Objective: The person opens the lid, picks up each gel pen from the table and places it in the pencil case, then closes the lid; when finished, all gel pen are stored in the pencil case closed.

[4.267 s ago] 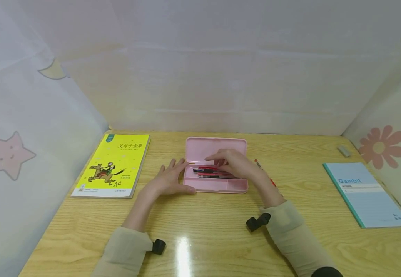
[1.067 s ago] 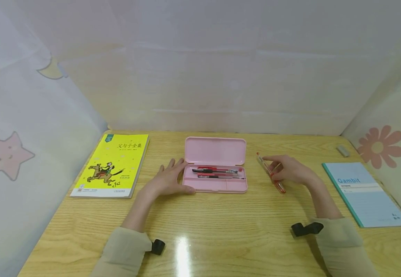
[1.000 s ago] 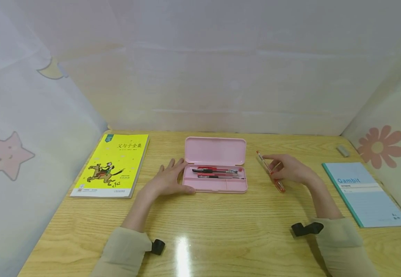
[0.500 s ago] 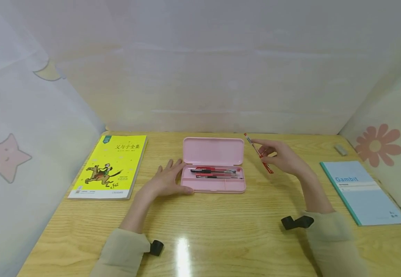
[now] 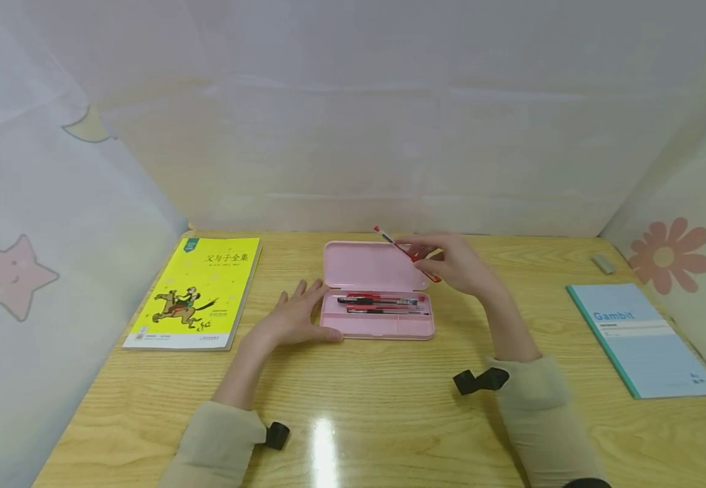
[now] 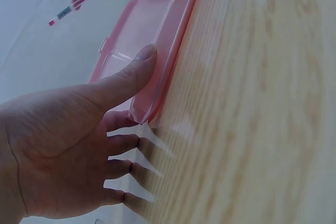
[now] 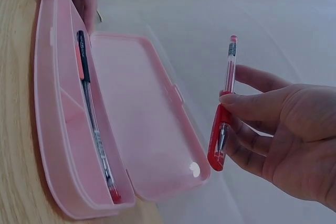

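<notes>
A pink pencil case [image 5: 379,327] lies with its lid [image 5: 371,266] raised at the back. Several red and black pens [image 5: 380,303] are in its long compartment; the smaller front compartments show bare pink. My left hand [image 5: 292,320] rests at the case's left end, thumb [image 6: 131,77] along the front wall and fingers spread onto the table. Above the lid, my right hand [image 5: 450,264] pinches a capped red gel pen [image 7: 226,103] between thumb and fingers. That pen is tilted, its red end up to the left, and in the head view it covers part of the lid.
A yellow comic book [image 5: 194,295] lies on the wooden table [image 5: 353,407] to the left. At the right are a pale blue notebook [image 5: 642,342] with a green spine and a small grey eraser [image 5: 603,263]. Pale printed cloth [image 5: 353,135] walls in the back and sides.
My right hand left the case, took the red gel pen from the table on the right, lifted it and carried it left over the lid. My left hand stays at the case.
</notes>
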The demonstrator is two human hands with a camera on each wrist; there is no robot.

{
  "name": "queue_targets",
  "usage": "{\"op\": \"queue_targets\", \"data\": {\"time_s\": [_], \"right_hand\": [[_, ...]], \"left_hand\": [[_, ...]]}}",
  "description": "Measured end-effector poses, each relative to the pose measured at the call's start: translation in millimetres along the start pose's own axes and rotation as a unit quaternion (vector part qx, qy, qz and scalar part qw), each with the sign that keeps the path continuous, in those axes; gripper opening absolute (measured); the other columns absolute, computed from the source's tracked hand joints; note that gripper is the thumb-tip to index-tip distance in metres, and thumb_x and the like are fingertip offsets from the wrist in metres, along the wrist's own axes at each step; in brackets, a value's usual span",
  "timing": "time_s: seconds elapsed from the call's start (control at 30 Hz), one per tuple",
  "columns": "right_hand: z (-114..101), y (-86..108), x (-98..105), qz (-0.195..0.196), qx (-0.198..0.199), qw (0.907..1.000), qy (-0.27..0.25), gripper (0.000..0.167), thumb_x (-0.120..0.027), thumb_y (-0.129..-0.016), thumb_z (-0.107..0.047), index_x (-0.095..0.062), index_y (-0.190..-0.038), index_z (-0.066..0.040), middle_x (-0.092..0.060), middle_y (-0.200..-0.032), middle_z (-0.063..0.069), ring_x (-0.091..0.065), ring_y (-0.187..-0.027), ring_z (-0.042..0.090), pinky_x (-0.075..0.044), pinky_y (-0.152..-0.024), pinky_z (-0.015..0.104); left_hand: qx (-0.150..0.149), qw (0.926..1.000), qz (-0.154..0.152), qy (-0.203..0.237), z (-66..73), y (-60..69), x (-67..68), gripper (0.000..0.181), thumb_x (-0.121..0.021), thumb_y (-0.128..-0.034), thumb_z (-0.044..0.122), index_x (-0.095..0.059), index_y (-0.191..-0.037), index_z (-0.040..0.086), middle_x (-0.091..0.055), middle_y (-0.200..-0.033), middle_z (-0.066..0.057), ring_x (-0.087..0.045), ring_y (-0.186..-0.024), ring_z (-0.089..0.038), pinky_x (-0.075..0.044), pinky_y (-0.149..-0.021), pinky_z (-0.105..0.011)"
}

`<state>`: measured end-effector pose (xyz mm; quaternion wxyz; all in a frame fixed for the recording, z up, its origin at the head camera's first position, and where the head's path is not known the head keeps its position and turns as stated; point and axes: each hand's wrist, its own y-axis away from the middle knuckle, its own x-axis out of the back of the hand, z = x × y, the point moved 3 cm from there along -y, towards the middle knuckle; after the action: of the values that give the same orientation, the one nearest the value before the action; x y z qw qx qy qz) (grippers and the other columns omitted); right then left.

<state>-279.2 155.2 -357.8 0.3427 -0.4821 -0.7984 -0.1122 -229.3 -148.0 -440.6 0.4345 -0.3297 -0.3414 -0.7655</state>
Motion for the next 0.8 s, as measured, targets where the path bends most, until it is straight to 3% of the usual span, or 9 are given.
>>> {"op": "queue_targets", "data": {"time_s": [0.2,0.5,0.8], "right_hand": [[-12.8,-9.7,-17.4,-0.029,0.020,0.9994,0.007,0.048,-0.065,-0.095,0.003,-0.070,-0.135,-0.023,-0.072,-0.110,0.015,-0.065,-0.095,0.021,-0.060,-0.080,0.038],[-7.9,-16.8,-40.8,-0.074,0.046,0.9959,0.022,0.045,-0.067,-0.091,0.011,-0.073,-0.129,-0.014,-0.076,-0.118,0.011,-0.073,-0.101,0.030,-0.062,-0.086,0.044],[-5.2,-15.5,-58.0,-0.123,0.026,0.9898,0.067,0.045,-0.067,-0.092,0.009,-0.073,-0.130,-0.015,-0.075,-0.118,0.006,-0.070,-0.104,0.019,-0.061,-0.091,0.036]], "left_hand": [[0.003,1.0000,-0.003,0.001,0.8,1.6,1.5,0.106,-0.079,-0.0831,0.056,-0.025,-0.164,0.014,-0.015,-0.173,-0.020,-0.004,-0.160,-0.049,-0.003,-0.127,-0.071],[0.006,1.0000,-0.001,0.001,2.3,4.8,5.1,0.106,-0.080,-0.0834,0.055,-0.025,-0.164,0.013,-0.015,-0.172,-0.021,-0.005,-0.160,-0.049,-0.004,-0.127,-0.071],[0.010,0.9999,-0.002,-0.002,1.7,5.4,5.0,0.107,-0.079,-0.0829,0.057,-0.025,-0.164,0.013,-0.015,-0.173,-0.020,-0.005,-0.160,-0.048,-0.003,-0.128,-0.070]]}}
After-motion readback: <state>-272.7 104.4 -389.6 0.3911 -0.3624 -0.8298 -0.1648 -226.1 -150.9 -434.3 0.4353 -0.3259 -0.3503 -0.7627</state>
